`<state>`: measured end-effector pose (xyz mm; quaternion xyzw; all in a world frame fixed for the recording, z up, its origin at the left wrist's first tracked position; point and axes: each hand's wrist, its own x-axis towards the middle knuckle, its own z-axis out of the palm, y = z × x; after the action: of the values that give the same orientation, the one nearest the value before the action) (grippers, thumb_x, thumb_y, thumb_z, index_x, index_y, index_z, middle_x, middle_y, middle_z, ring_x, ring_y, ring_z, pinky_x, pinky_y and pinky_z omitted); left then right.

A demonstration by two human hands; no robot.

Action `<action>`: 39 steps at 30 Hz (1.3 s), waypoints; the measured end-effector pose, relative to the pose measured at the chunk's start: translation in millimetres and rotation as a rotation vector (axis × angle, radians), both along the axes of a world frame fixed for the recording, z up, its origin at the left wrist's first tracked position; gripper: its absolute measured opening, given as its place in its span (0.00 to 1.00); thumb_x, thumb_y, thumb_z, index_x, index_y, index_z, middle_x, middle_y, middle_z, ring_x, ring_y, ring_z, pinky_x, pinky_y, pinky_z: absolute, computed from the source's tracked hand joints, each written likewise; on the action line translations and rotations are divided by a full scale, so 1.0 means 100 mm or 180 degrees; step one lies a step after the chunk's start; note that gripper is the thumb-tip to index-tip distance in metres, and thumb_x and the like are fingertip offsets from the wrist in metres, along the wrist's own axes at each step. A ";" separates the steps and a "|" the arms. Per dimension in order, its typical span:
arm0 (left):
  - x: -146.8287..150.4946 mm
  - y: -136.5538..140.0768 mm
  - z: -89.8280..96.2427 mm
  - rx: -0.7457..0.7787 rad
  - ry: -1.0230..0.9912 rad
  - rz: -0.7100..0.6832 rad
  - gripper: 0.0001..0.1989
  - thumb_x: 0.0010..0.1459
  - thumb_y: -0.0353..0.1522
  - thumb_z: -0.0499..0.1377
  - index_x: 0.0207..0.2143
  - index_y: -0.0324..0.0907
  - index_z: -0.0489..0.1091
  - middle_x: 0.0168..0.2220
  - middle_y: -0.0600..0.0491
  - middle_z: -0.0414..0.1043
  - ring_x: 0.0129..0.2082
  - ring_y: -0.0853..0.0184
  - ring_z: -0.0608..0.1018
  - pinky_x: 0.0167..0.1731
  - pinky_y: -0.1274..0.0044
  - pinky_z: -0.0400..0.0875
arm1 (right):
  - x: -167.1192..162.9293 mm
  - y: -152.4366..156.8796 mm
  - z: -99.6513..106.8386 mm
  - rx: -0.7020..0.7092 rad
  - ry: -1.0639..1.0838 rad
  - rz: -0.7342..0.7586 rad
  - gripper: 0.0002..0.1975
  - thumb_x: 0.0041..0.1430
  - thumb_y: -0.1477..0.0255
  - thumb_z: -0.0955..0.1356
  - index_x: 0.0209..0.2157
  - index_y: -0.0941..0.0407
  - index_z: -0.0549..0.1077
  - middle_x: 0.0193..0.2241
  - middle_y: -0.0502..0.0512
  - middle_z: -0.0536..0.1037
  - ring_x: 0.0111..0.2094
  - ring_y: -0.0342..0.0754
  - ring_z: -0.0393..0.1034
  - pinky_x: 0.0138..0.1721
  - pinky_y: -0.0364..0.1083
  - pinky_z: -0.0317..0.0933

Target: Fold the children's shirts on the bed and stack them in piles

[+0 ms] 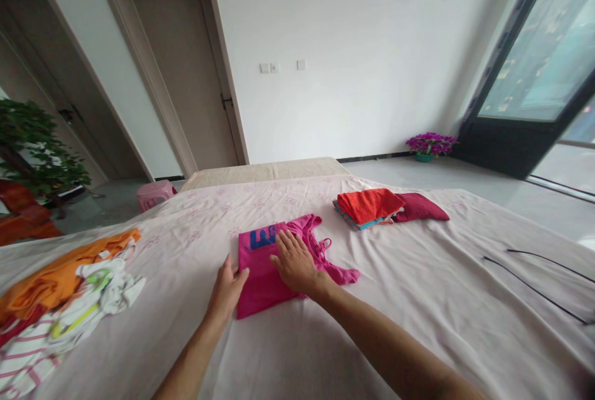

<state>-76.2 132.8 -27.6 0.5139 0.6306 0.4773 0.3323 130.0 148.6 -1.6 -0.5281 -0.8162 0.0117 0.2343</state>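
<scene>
A pink shirt (pixel 263 285) with blue lettering lies partly folded on the pale bedsheet (pixel 395 325). Its left part is a flat rectangle, while the neckline with a small tie and a sleeve spread out to the right. My right hand (pixel 294 262) rests flat on top of the shirt, fingers stretched out. At the shirt's left edge is my left hand (pixel 227 285), thumb apart from the fingers and nothing held in it.
Folded red and dark red clothes (pixel 372 204) lie stacked beyond the shirt. Loose orange and white clothes (pixel 93 291) are heaped at the left. Black cords (pixel 534 288) cross the sheet at the right. A pink stool (pixel 155 194) stands past the bed's far left edge.
</scene>
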 end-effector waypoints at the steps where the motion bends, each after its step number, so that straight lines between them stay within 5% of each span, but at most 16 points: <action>1: -0.02 -0.03 0.07 -0.0269 -0.0387 -0.0039 0.35 0.50 0.36 0.64 0.59 0.37 0.60 0.57 0.38 0.69 0.55 0.54 0.74 0.53 0.66 0.69 | -0.01 -0.03 0.01 0.0022 0.0012 0.0045 0.31 0.69 0.58 0.55 0.65 0.63 0.57 0.66 0.64 0.54 0.69 0.56 0.41 0.67 0.57 0.38; 5: 0.02 -0.18 0.39 -0.0878 -0.1464 -0.0670 0.32 0.42 0.37 0.69 0.50 0.36 0.69 0.44 0.42 0.78 0.44 0.56 0.80 0.45 0.68 0.73 | -0.03 -0.15 0.01 -0.0356 0.0196 0.0202 0.29 0.69 0.60 0.57 0.64 0.63 0.60 0.65 0.66 0.58 0.68 0.57 0.45 0.67 0.58 0.40; 10: 0.29 -0.17 0.83 -0.0432 -0.1681 -0.0834 0.29 0.41 0.36 0.67 0.49 0.38 0.69 0.38 0.49 0.80 0.39 0.60 0.81 0.39 0.73 0.74 | 0.12 -0.13 0.23 -0.0720 0.1460 0.0539 0.25 0.69 0.58 0.56 0.56 0.56 0.70 0.59 0.60 0.69 0.64 0.57 0.55 0.65 0.59 0.43; 15: 0.88 0.04 1.09 -0.0120 -0.1237 -0.1097 0.30 0.46 0.32 0.64 0.53 0.37 0.66 0.40 0.48 0.78 0.38 0.63 0.80 0.38 0.75 0.72 | 0.50 0.14 0.64 -0.2539 0.3814 0.0624 0.32 0.67 0.51 0.50 0.58 0.57 0.65 0.52 0.64 0.73 0.49 0.53 0.72 0.50 0.55 0.65; 19: 1.51 0.18 0.97 -0.0099 -0.1079 -0.1005 0.34 0.49 0.27 0.63 0.59 0.34 0.60 0.41 0.45 0.75 0.38 0.65 0.78 0.40 0.75 0.71 | 0.87 0.38 0.79 -0.3278 0.4037 0.0290 0.29 0.66 0.51 0.55 0.53 0.58 0.67 0.42 0.61 0.77 0.38 0.49 0.74 0.39 0.50 0.69; 23: 1.87 0.14 0.75 0.0063 -0.0697 -0.1416 0.24 0.54 0.29 0.61 0.54 0.35 0.65 0.41 0.44 0.76 0.40 0.64 0.78 0.42 0.73 0.72 | 1.08 0.53 0.67 -0.2893 0.3586 -0.0227 0.10 0.56 0.71 0.66 0.39 0.60 0.73 0.24 0.50 0.73 0.24 0.42 0.67 0.28 0.41 0.64; 28: 1.76 -0.05 0.63 0.0935 0.1110 -0.1581 0.20 0.59 0.25 0.51 0.52 0.40 0.71 0.51 0.45 0.74 0.51 0.61 0.75 0.53 0.67 0.69 | 1.19 0.59 0.45 -0.2435 0.3643 -0.0364 0.24 0.45 0.82 0.64 0.46 0.60 0.74 0.22 0.48 0.73 0.19 0.40 0.64 0.21 0.37 0.56; 31: 1.68 -0.14 0.54 0.1294 0.2206 -0.1705 0.22 0.62 0.30 0.51 0.58 0.40 0.67 0.60 0.44 0.67 0.63 0.55 0.64 0.62 0.59 0.58 | 1.25 0.60 0.37 -0.2170 0.3572 -0.0365 0.27 0.46 0.82 0.63 0.50 0.60 0.74 0.25 0.50 0.77 0.21 0.41 0.66 0.21 0.38 0.57; 36: 1.75 -0.26 0.30 0.1366 0.2914 -0.2258 0.28 0.66 0.43 0.48 0.65 0.42 0.57 0.66 0.42 0.56 0.66 0.51 0.57 0.63 0.52 0.50 | 1.32 0.60 0.27 -0.1273 0.1964 -0.1021 0.22 0.54 0.81 0.62 0.51 0.58 0.75 0.42 0.60 0.80 0.42 0.52 0.74 0.41 0.46 0.67; 39: 1.80 -0.30 0.19 0.1482 0.2944 -0.2234 0.31 0.64 0.47 0.49 0.65 0.43 0.57 0.66 0.42 0.56 0.66 0.47 0.56 0.62 0.49 0.50 | 1.24 0.57 0.24 -0.0654 0.1048 -0.0823 0.22 0.60 0.75 0.63 0.57 0.57 0.70 0.59 0.63 0.68 0.61 0.57 0.60 0.60 0.54 0.54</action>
<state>103.8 102.9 -8.5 0.9028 0.3823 0.1927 0.0413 254.2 205.7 22.2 -0.6403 -0.6870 0.1507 0.3089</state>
